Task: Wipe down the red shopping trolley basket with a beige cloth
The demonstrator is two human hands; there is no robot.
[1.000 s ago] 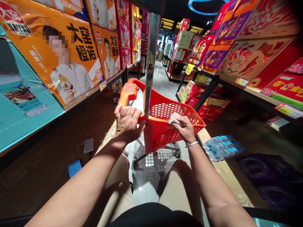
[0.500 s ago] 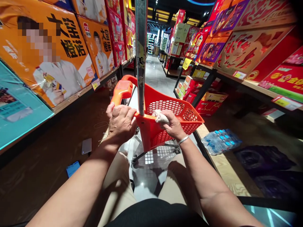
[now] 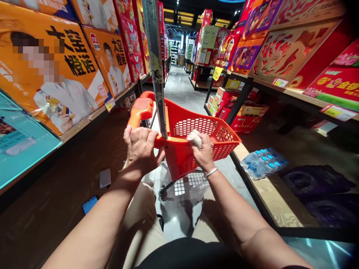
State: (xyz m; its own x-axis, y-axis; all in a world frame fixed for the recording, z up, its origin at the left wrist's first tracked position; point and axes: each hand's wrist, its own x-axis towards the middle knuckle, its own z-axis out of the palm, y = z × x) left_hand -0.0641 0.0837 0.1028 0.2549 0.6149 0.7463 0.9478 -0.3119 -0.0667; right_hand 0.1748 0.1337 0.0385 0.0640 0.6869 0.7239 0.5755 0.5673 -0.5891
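Observation:
An orange-red plastic shopping cart [image 3: 182, 158] with a perforated basket stands between my knees. My left hand [image 3: 141, 148] is wrapped over its near-left rim, just below the raised handle part [image 3: 141, 108]; the thumb hangs on the near side. My right hand [image 3: 204, 154], with a bracelet at the wrist, grips a bunched whitish cloth [image 3: 194, 138] against the near rim of the basket. A worn metal pole [image 3: 155, 71] rises from the cart between my hands, leaning slightly left. The fingertips of my left hand are partly hidden.
Left, a shelf holds orange drink cartons [image 3: 53, 82] and a turquoise box [image 3: 22, 138]; a phone [image 3: 90, 204] and a power-bank-like block [image 3: 105, 178] lie on the board below. Right, shelves carry red gift boxes [image 3: 244, 117] and shrink-wrapped bottles [image 3: 263, 163]. A tiled aisle [image 3: 179, 78] runs ahead.
My right hand and the cloth have slid a little to the right along the rim. The pole leans further left in view, and my left hand's thumb stands further out.

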